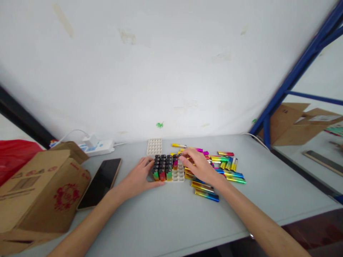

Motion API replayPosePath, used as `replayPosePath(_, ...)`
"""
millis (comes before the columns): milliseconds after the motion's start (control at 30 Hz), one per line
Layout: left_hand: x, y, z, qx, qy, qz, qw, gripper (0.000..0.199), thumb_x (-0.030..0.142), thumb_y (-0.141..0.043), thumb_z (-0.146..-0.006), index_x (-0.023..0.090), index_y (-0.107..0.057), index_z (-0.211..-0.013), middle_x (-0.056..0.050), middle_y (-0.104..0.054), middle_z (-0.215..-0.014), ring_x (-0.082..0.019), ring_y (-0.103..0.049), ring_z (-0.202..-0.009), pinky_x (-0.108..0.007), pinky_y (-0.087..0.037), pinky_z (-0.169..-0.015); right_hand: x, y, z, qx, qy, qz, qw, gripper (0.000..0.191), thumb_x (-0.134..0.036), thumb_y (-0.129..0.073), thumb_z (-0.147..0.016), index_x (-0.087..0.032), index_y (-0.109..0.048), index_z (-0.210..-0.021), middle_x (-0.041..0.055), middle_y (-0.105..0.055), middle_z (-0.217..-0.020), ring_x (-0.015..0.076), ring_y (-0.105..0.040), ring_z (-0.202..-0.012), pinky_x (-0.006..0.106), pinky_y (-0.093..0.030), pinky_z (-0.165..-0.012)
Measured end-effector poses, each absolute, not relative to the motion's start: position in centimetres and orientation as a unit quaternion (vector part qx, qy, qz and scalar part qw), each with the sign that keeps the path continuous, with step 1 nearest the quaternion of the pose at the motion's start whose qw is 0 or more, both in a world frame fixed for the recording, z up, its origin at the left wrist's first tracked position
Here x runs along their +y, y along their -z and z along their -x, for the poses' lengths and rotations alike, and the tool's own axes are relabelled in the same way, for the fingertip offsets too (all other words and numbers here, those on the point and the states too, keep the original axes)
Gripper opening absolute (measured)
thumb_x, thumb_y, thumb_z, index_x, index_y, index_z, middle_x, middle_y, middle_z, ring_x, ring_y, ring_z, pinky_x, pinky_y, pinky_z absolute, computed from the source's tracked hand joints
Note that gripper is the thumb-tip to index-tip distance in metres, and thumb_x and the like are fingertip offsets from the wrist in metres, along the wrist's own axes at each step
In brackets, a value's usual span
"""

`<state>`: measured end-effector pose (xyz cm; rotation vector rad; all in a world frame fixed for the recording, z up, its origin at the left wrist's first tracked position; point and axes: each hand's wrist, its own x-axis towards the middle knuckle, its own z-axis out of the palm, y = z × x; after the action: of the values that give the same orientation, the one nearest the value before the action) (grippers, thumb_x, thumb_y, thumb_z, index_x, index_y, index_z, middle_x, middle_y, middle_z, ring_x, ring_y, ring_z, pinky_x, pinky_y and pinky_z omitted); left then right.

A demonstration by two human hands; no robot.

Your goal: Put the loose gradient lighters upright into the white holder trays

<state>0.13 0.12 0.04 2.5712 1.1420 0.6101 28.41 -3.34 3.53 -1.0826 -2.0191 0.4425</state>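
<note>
Upright lighters (162, 173) with black tops stand in rows in a white holed tray (178, 178), whose right part shows bare holes. My left hand (140, 176) is wrapped round the tray's left end, thumb along the front edge and fingers at the back corner. Over the tray's right half, my right hand (198, 164) pinches a lighter (179, 156) by its dark top; its lower part is hard to make out. Right of the tray lies a loose pile of shiny, coloured lighters (206, 194), partly hidden behind my right hand.
A second white holed tray (154, 146) lies against the wall. To the left are a phone (101, 182), a cardboard box (45, 189) and a white power strip (100, 147). A blue metal frame (278, 94) rises at the right, with another carton (294, 125) beyond it.
</note>
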Motion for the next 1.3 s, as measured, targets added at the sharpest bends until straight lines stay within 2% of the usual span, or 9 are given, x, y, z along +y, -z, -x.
replayPosePath(100, 0.2, 0.1, -0.1, 0.387, -0.222, -0.884, 0.136, 0.064, 0.064, -0.076, -0.077, 0.020, -0.065, -0.122, -0.013, -0.060, -0.131, -0.033, -0.055, -0.125, -0.048, -0.047, -0.111, -3.7, -3.8, -28.2, -0.824, -0.119, 0.404, 0.378, 0.027, -0.040, -0.053, -0.104, -0.020, -0.061, -0.089, 0.0047, -0.065, -0.094, 0.0182, -0.059, -0.090, 0.030, -0.044, -0.081)
replayPosePath(300, 0.2, 0.3, 0.0, 0.393, -0.214, -0.882, 0.148, 0.064, 0.066, -0.076, -0.077, 0.019, -0.065, -0.120, -0.013, -0.060, -0.130, -0.033, -0.056, -0.124, -0.048, -0.048, -0.109, -3.6, -2.8, -28.0, -0.831, -0.090, 0.422, 0.350, 0.030, -0.041, -0.056, -0.103, -0.020, -0.061, -0.082, 0.0002, -0.064, -0.074, 0.0149, -0.058, -0.066, 0.028, -0.038, -0.062)
replayPosePath(600, 0.1, -0.2, -0.2, 0.391, -0.213, -0.885, 0.138, 0.063, 0.065, -0.075, -0.077, 0.019, -0.065, -0.119, -0.013, -0.061, -0.129, -0.032, -0.056, -0.125, -0.047, -0.047, -0.111, -3.6, -3.0, -28.3, -0.864, -0.068, 0.414, 0.278, 0.026, -0.038, -0.052, -0.105, -0.018, -0.066, -0.095, 0.0056, -0.072, -0.089, 0.0199, -0.066, -0.082, 0.030, -0.044, -0.071)
replayPosePath(867, -0.1, -0.2, -0.2, 0.388, -0.232, -0.878, 0.156, 0.058, 0.061, -0.078, -0.076, 0.022, -0.066, -0.117, -0.011, -0.062, -0.128, -0.032, -0.057, -0.124, -0.046, -0.049, -0.109, -3.4, -2.8, -28.0, -0.857, -0.075, 0.477, 0.177, 0.047, -0.048, -0.050, -0.105, -0.019, -0.068, -0.073, 0.0020, -0.066, -0.065, 0.0152, -0.055, -0.058, 0.030, -0.027, -0.058)
replayPosePath(967, -0.1, -0.5, -0.1, 0.395, -0.218, -0.878, 0.160, 0.058, 0.059, -0.079, -0.076, 0.021, -0.065, -0.117, -0.012, -0.062, -0.128, -0.032, -0.058, -0.123, -0.048, -0.050, -0.108, -3.6, -2.9, -27.9, -0.848, -0.089, 0.487, 0.187, 0.050, -0.055, -0.052, -0.102, -0.019, -0.067, -0.070, 0.0012, -0.065, -0.063, 0.0143, -0.053, -0.056, 0.029, -0.025, -0.057)
replayPosePath(1067, 0.2, -0.8, 0.1, 0.405, -0.211, -0.875, 0.163, 0.059, 0.057, -0.085, -0.068, 0.021, -0.066, -0.111, -0.012, -0.064, -0.122, -0.033, -0.062, -0.116, -0.047, -0.053, -0.103, -3.5, -3.4, -28.5, -0.849, -0.108, 0.465, 0.228, 0.054, -0.050, -0.039, -0.108, -0.019, -0.066, -0.072, 0.0008, -0.065, -0.065, 0.0142, -0.056, -0.060, 0.028, -0.032, -0.061)
replayPosePath(1133, 0.4, -0.9, 0.3, 0.410, -0.205, -0.873, 0.168, 0.061, 0.057, -0.087, -0.063, 0.020, -0.067, -0.108, -0.012, -0.065, -0.118, -0.033, -0.063, -0.112, -0.045, -0.054, -0.100, -3.1, -3.4, -29.2, -0.843, -0.102, 0.458, 0.262, 0.049, -0.041, -0.035, -0.110, -0.019, -0.069, -0.082, 0.0026, -0.071, -0.077, 0.0158, -0.063, -0.072, 0.028, -0.040, -0.070)
replayPosePath(1233, 0.7, -0.9, 0.7, 0.404, -0.197, -0.877, 0.170, 0.061, 0.058, -0.086, -0.064, 0.021, -0.066, -0.108, -0.012, -0.066, -0.117, -0.032, -0.063, -0.111, -0.045, -0.054, -0.099, -2.2, -2.6, -30.1, -0.833, -0.054, 0.466, 0.293, 0.030, -0.032, -0.043, -0.108, -0.019, -0.071, -0.104, 0.0072, -0.074, -0.105, 0.0197, -0.066, -0.098, 0.031, -0.046, -0.089)
replayPosePath(1300, 0.8, -0.9, 0.8, 0.397, -0.198, -0.881, 0.164, 0.061, 0.059, -0.085, -0.065, 0.021, -0.065, -0.109, -0.011, -0.065, -0.118, -0.032, -0.062, -0.112, -0.046, -0.053, -0.101, -1.4, -1.8, -30.3, -0.831, -0.023, 0.482, 0.277, 0.024, -0.029, -0.050, -0.106, -0.019, -0.071, -0.110, 0.0087, -0.072, -0.110, 0.0216, -0.063, -0.105, 0.034, -0.046, -0.096)
